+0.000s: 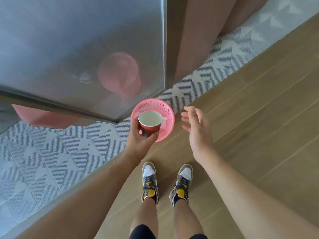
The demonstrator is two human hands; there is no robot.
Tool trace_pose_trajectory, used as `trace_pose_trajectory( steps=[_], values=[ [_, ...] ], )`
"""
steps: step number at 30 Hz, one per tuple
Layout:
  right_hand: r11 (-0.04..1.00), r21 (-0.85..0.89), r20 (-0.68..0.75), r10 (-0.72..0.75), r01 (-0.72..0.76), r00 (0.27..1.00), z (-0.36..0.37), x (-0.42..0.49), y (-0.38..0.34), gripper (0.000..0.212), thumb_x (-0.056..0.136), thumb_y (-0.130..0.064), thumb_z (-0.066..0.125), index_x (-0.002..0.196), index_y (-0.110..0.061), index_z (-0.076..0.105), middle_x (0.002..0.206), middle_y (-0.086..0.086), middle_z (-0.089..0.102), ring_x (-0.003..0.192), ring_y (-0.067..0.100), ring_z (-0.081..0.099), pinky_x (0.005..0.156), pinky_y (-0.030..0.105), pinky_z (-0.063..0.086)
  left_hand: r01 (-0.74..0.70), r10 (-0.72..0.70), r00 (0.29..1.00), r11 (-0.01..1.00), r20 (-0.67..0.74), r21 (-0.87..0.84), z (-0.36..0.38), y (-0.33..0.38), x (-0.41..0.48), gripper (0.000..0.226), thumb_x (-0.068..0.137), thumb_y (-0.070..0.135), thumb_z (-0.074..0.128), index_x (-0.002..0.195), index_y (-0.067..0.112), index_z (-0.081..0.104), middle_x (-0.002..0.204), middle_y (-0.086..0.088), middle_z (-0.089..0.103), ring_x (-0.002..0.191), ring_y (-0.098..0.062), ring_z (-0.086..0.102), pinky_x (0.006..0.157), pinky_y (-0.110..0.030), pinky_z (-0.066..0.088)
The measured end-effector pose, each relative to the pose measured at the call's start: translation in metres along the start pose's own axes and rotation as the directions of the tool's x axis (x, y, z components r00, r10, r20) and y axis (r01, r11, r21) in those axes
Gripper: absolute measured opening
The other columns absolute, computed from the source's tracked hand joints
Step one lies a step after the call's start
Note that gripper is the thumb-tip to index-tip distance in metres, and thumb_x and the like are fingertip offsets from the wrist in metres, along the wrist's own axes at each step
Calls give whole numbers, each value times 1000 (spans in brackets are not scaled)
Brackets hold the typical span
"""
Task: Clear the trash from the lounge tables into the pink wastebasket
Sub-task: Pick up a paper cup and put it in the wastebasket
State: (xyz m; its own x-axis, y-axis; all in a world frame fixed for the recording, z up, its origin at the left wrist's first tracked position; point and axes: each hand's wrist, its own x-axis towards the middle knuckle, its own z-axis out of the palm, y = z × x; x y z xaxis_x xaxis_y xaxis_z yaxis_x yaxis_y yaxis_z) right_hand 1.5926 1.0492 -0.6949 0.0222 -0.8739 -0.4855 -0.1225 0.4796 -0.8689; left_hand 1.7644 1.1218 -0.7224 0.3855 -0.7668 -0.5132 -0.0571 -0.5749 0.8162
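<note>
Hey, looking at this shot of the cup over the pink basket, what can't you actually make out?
1. Inside of the pink wastebasket, head view: the red cup and left hand cover most of it; only a pale scrap shows.
2. Pink object at left: the grey panel hides its top, so its kind is unclear.
3. Pink patch on the panel: blurred, no detail.

I gripped the paper cup [150,122] in my left hand [140,140], arm stretched forward; my right hand [196,130] hovered near it, fingers relaxed and apart.
</note>
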Motion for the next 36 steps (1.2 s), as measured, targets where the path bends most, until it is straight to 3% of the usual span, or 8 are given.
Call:
trace_pose_trajectory(
  steps=[7,12,14,16,23,27,31,36],
  values=[
    [999,-15,12,40,-40,999,22,79,108,25,103,-60,48,107,-41,66,96,-28,74,101,-5,69,95,30,55,95,-94,995,995,-29,22,38,-113,82,72,72,18,86,135,27,52,116,12,69,101,1,67,86,-16,53],
    [998,-17,61,53,-53,997,43,119,173,35,92,-65,47,109,-40,65,111,-12,75,107,3,71,92,26,55,171,-169,985,984,-39,54,56,-184,140,70,82,2,83,141,18,48,120,0,63,97,1,65,69,-5,49],
    [998,-20,70,54,-53,996,50,135,196,30,97,-60,47,108,-38,65,114,-4,74,111,12,70,98,33,57,189,-186,982,980,-41,65,63,-204,162,73,82,2,83,143,17,46,122,1,63,98,5,66,76,-9,51],
    [999,-12,64,50,-49,997,55,149,216,22,103,-53,49,104,-37,64,114,4,72,113,21,69,101,39,57,207,-204,978,974,-41,95,70,-222,185,76,81,4,84,145,17,45,126,1,64,112,-13,64,90,-24,53],
    [999,6,60,45,-45,997,67,177,264,22,102,-53,51,104,-35,63,122,16,69,119,30,67,108,48,53,364,-359,931,920,-61,145,98,-268,236,70,81,5,80,142,12,46,117,-4,64,112,-31,64,84,-32,46],
    [997,-23,84,74,-73,994,68,172,270,18,103,-53,52,100,-38,62,122,24,67,118,38,64,108,56,51,444,-440,895,894,-69,58,101,-267,239,79,92,15,74,158,12,32,138,-11,60,121,-29,58,93,-34,41],
    [996,-37,81,85,-83,993,65,169,267,13,107,-46,52,104,-40,63,117,10,72,114,27,69,106,52,54,465,-462,882,885,-98,7,89,-252,233,74,100,25,63,164,20,26,153,-9,51,121,-27,53,94,-36,37],
    [997,-43,95,64,-60,993,64,157,247,22,99,-58,52,110,-42,63,122,-3,71,115,14,69,106,46,55,367,-359,919,930,-161,21,64,-229,213,55,103,22,59,155,20,42,141,-8,62,125,-34,63,101,-42,49]
  ],
)
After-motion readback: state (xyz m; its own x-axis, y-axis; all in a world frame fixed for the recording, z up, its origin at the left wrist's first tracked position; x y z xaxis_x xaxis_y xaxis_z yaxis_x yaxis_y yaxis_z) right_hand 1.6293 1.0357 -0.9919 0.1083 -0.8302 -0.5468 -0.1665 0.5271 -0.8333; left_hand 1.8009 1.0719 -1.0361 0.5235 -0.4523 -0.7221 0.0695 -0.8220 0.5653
